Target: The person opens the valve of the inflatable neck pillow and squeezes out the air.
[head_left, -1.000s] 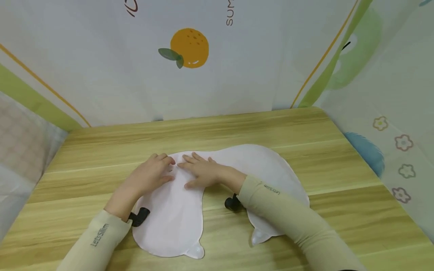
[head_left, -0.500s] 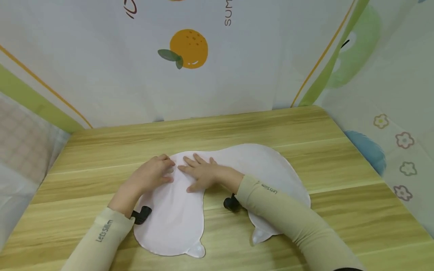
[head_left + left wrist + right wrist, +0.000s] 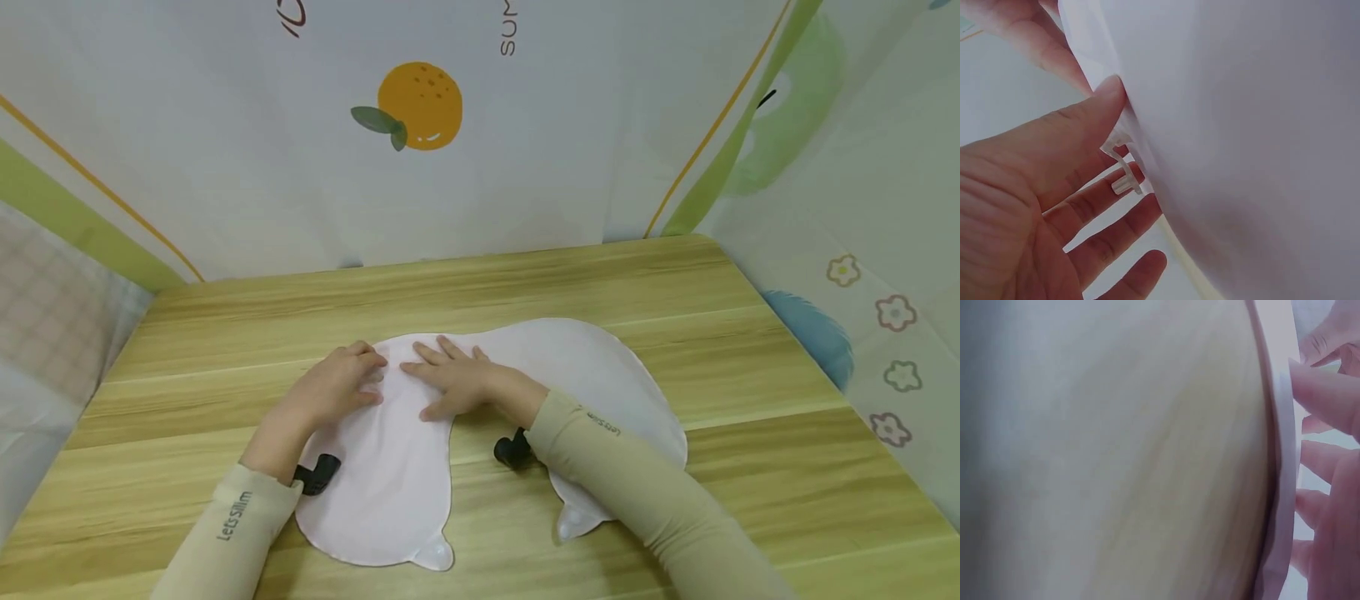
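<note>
A pale pink U-shaped neck pillow, apparently inflatable, lies on the wooden table with its two ends toward me. My right hand rests on its left part near the bend, fingers spread. Beside it, my left hand touches the far left side with bent, parted fingers. In the left wrist view, a clear plastic valve with a small plug stands out from the pillow between the left thumb and the other fingers; no firm grip on it shows. The pillow's edge crosses the right wrist view.
Small pale tabs sit at the pillow's ends, a left tab and a right tab. Black wrist cameras are strapped to both wrists. A printed curtain hangs behind and beside the wooden table.
The right hand has shifted slightly to the right over the pillow, its fingers still spread. The left hand stays almost in place, with the wrist turned a little. The pillow has hardly moved.
</note>
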Action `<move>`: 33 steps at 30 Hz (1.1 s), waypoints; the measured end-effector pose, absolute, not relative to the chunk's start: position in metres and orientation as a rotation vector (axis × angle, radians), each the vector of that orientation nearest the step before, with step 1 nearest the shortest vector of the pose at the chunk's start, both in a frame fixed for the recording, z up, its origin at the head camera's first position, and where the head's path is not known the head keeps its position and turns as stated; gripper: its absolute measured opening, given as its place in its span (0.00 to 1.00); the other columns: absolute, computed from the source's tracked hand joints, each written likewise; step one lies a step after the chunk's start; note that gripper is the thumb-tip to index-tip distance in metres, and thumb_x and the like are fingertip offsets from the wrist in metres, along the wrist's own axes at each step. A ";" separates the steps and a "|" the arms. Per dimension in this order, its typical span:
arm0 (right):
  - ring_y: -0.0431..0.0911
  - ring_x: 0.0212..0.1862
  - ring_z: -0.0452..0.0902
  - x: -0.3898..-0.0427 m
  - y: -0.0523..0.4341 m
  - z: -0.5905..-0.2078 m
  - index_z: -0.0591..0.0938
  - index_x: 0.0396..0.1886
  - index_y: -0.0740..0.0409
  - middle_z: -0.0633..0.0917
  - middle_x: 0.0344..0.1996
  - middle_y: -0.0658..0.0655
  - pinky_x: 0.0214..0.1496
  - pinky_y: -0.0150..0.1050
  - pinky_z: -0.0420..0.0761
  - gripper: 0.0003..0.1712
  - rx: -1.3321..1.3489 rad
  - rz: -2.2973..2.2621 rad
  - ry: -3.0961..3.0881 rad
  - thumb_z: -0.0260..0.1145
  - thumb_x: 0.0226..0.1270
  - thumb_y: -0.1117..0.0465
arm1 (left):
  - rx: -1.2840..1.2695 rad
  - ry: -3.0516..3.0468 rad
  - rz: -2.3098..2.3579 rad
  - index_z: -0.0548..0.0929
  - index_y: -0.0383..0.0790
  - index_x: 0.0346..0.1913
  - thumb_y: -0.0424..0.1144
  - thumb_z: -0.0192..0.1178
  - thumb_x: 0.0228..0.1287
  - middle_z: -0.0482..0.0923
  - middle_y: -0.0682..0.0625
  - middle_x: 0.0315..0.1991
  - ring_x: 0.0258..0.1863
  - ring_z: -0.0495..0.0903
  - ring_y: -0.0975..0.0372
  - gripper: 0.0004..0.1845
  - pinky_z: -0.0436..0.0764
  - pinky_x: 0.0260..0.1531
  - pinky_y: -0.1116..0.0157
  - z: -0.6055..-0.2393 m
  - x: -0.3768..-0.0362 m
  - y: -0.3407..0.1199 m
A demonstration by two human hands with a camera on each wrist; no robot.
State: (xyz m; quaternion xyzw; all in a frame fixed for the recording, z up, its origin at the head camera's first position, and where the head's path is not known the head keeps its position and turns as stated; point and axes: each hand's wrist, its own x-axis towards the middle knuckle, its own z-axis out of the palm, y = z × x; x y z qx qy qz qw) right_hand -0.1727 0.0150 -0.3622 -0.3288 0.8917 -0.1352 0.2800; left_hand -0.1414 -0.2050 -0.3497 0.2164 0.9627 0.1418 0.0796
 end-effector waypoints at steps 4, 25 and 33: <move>0.52 0.81 0.23 -0.172 0.018 -0.362 0.50 0.80 0.33 0.37 0.81 0.44 0.76 0.71 0.36 0.45 -0.858 -0.369 2.403 0.61 0.71 0.41 | 0.623 2.881 0.419 0.79 0.29 0.59 0.35 0.70 0.60 0.76 0.35 0.59 0.57 0.77 0.40 0.25 0.77 0.59 0.44 -0.349 -0.141 -0.205; 0.52 0.81 0.25 -0.176 0.048 -0.356 0.42 0.82 0.49 0.35 0.81 0.48 0.75 0.72 0.41 0.50 -0.747 -0.332 2.441 0.57 0.72 0.39 | 0.605 2.887 0.411 0.80 0.29 0.57 0.35 0.70 0.59 0.76 0.35 0.58 0.57 0.77 0.40 0.24 0.76 0.60 0.45 -0.345 -0.141 -0.204; 0.53 0.81 0.25 -0.175 0.057 -0.356 0.43 0.81 0.50 0.35 0.81 0.50 0.75 0.72 0.39 0.48 -0.709 -0.352 2.444 0.54 0.74 0.38 | 0.592 2.859 0.377 0.80 0.30 0.59 0.36 0.68 0.62 0.77 0.36 0.57 0.55 0.78 0.43 0.23 0.76 0.59 0.46 -0.344 -0.145 -0.203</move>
